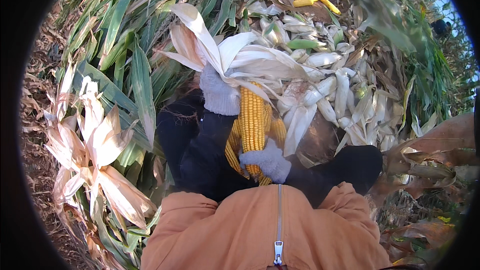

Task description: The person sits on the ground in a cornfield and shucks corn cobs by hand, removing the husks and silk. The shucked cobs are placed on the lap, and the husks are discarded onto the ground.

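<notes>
My right hand (268, 160), in a pale knitted glove, is closed around the lower end of a bare yellow corn cob (252, 123). The cob lies lengthwise in front of my jacket. At its upper end my gloved left hand (218, 89) grips pale corn husks (258, 58), peeled back and spread up and to the right. Its fingers are mostly hidden by the husks. Beneath and beside the held cob lie several other husked yellow cobs (278, 129), between my legs.
A heap of corn ears in pale husks (342, 90) lies ahead right. Two yellow cobs (305, 0) rest on the ground beyond. Green corn stalks and leaves (140, 78) cover the left, with dry opened husks (99, 150) near my left side.
</notes>
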`<state>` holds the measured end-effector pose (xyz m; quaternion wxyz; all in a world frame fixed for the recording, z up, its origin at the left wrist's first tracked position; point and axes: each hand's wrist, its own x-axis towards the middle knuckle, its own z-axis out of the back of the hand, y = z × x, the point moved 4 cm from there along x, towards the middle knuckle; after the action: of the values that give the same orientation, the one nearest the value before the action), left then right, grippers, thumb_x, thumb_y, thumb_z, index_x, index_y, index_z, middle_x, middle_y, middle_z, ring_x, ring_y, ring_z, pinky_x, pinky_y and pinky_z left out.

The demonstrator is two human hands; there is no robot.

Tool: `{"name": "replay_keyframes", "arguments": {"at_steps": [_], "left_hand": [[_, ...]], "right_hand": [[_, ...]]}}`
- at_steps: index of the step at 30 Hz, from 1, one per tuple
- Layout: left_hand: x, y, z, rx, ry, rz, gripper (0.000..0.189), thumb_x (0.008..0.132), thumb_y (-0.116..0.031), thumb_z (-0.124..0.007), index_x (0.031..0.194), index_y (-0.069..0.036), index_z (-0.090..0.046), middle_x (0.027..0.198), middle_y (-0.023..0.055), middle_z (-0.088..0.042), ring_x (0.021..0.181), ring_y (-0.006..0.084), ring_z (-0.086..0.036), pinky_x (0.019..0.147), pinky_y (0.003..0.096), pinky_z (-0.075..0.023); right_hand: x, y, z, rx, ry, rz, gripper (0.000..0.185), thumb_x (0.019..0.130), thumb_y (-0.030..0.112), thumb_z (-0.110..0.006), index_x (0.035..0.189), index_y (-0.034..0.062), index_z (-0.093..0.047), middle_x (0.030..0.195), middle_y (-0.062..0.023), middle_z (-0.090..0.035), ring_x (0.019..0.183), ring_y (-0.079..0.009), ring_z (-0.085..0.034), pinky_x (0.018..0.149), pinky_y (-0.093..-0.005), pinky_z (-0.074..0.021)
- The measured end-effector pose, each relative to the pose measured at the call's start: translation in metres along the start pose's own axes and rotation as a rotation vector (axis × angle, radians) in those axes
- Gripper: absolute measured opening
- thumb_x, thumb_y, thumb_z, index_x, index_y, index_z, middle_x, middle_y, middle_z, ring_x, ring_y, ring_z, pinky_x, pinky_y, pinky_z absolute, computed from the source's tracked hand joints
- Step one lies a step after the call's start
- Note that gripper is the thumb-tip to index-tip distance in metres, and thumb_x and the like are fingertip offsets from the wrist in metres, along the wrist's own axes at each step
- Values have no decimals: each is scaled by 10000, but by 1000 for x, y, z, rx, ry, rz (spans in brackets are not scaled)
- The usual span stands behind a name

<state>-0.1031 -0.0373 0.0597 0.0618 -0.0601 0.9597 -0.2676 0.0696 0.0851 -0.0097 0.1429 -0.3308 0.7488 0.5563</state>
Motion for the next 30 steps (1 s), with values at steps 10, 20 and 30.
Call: {"name": "replay_keyframes", "arguments": {"at_steps": [10,20,30], "left_hand": [[15,-123,18,145,81,-471,383,1055,-347,-412,1223,-48,-582,992,83,-670,876,208,-663,735,333,-580],[47,-213,26,-613,-98,-368,896,966,-526,-573,1509,101,-231,1547,227,-358,1414,387,-375,1161,572,-321],[43,-140,16,-180,191,4,462,1017,-302,-566,1345,23,-543,1208,132,-655,1013,274,-600,905,420,-502]], "right_hand": [[-5,13,41,235,-59,-79,217,889,209,-671,985,16,-645,769,-107,-660,565,-213,-628,494,-331,-537],[74,170,141,257,-319,462,312,960,318,-633,1091,37,-600,847,-65,-652,694,-191,-652,589,-351,-578],[111,79,329,-489,-1356,136,900,730,408,-857,1353,-127,-489,1260,-221,-626,1045,-315,-661,780,-394,-549]]}}
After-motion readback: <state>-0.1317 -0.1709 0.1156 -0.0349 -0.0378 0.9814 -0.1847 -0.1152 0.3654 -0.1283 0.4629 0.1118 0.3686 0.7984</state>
